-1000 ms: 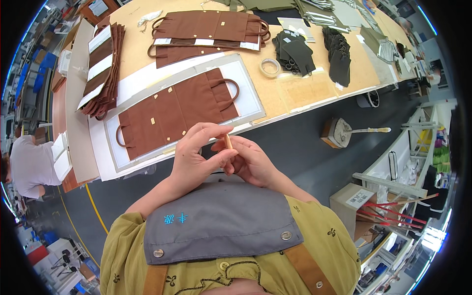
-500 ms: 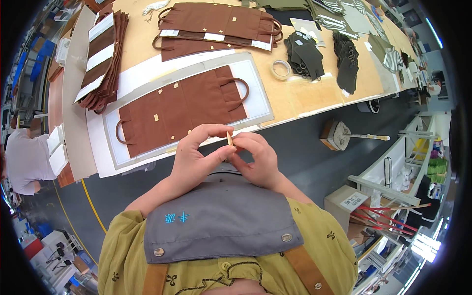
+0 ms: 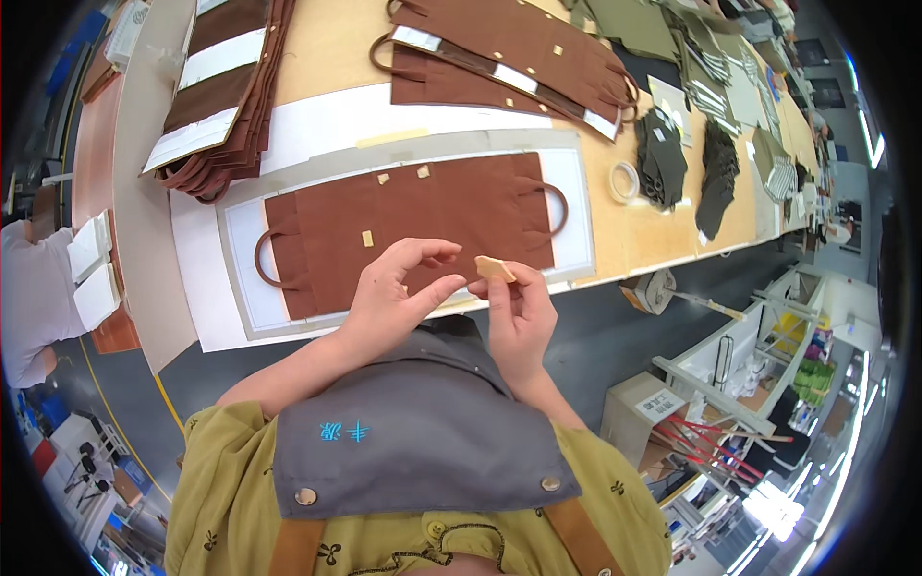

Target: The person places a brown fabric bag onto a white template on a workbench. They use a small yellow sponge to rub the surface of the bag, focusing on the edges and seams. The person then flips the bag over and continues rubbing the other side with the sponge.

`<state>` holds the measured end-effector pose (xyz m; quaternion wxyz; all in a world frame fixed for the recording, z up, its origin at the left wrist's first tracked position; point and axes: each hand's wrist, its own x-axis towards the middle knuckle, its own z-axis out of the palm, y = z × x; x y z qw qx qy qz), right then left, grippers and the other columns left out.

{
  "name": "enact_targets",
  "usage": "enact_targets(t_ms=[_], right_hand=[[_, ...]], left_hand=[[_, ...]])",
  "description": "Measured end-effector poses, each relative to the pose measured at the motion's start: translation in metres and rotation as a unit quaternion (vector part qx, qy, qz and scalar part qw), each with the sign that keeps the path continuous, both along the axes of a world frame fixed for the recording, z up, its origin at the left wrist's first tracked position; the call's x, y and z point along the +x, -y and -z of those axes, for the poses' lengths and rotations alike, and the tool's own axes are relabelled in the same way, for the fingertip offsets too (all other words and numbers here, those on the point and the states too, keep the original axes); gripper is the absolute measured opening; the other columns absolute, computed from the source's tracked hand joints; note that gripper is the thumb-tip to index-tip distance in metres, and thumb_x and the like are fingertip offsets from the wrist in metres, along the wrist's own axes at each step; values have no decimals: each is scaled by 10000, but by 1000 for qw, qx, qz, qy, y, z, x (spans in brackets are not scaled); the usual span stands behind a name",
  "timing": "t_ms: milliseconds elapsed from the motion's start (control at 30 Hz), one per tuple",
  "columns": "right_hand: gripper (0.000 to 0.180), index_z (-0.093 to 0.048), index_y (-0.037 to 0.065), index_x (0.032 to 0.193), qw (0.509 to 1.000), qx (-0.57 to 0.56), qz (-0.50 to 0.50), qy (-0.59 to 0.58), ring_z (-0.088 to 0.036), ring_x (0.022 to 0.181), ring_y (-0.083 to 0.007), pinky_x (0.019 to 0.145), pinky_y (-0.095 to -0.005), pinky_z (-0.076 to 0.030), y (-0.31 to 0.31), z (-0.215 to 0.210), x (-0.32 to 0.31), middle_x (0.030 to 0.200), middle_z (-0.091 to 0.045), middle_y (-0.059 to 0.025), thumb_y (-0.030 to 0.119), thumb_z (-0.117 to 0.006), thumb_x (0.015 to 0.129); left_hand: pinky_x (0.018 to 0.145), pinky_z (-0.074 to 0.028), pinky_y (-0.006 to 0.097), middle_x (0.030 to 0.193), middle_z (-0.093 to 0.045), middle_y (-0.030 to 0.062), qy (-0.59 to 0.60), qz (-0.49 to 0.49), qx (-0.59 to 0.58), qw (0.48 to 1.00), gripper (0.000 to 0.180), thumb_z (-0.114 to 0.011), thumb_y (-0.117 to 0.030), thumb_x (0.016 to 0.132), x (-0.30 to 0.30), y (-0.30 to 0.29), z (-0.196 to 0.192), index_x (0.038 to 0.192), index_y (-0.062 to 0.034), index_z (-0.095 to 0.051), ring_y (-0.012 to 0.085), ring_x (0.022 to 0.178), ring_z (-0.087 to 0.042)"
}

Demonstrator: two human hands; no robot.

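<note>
In front of me my right hand (image 3: 520, 312) pinches a small beige piece (image 3: 495, 269), flat and wavy-edged like a stack of tape or paper tabs, between thumb and fingers. Beside it, my left hand (image 3: 396, 288) is held with thumb and fingers apart and nothing visible between them. Beyond both hands lies a flat brown fabric bag piece (image 3: 461, 206) with a looped handle at each short end. Several small beige tabs are stuck on it, one of them a tab (image 3: 367, 238) above my left hand. The bag piece rests on a white template with a grey border (image 3: 240, 202).
Stacked brown pieces (image 3: 223, 106) hang over the far left beside a grey board (image 3: 146, 192). More brown bag pieces (image 3: 509, 58) lie farther back. To the right are a tape roll (image 3: 624, 181) and dark fabric pieces (image 3: 661, 158). A person (image 3: 36, 298) is at the left.
Both hands were together at the beige piece. Now my left hand has let go and drawn apart, and my right hand alone holds it. The table appears shifted to the right in view.
</note>
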<state>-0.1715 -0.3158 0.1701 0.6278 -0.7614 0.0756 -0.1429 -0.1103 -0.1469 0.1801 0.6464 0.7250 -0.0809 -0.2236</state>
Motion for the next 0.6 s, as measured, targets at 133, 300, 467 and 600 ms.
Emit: enact_targets(t_ms=[133, 300, 467, 600], right_hand=[[160, -516, -39, 1163, 986, 106, 32, -123, -722, 829, -153, 737, -259, -578, -15, 22, 28, 991, -712, -155, 55, -525, 1034], [140, -535, -27, 1137, 979, 81, 28, -186, -684, 740, -110, 642, -216, -539, -27, 73, 63, 920, -704, -113, 46, -556, 1019], [133, -565, -18, 1117, 978, 73, 8, -197, -616, 660, -62, 584, -194, -490, -30, 122, 105, 867, -683, -71, 49, -589, 1005], [116, -584, -11, 1081, 985, 4, -17, -171, -592, 652, -30, 555, -188, -475, -24, 167, 131, 836, -675, -45, 69, -607, 1001]], left_hand=[[978, -451, 377, 1143, -668, 60, 154, 54, 153, 975, 299, -724, -179, 902, 34, -34, 59, 1178, -81, -668, 231, 1095, -619], [941, -421, 410, 1159, -639, 24, 253, 48, 244, 935, 339, -752, -172, 846, 65, -51, 125, 1170, -119, -665, 227, 1102, -592], [970, -420, 413, 1213, -622, 20, 298, 28, 308, 903, 419, -775, -158, 802, 88, -49, 169, 1205, -130, -664, 231, 1159, -573], [1001, -413, 412, 1254, -613, 12, 329, 10, 347, 878, 465, -783, -155, 790, 98, -47, 197, 1240, -143, -665, 229, 1206, -556]])
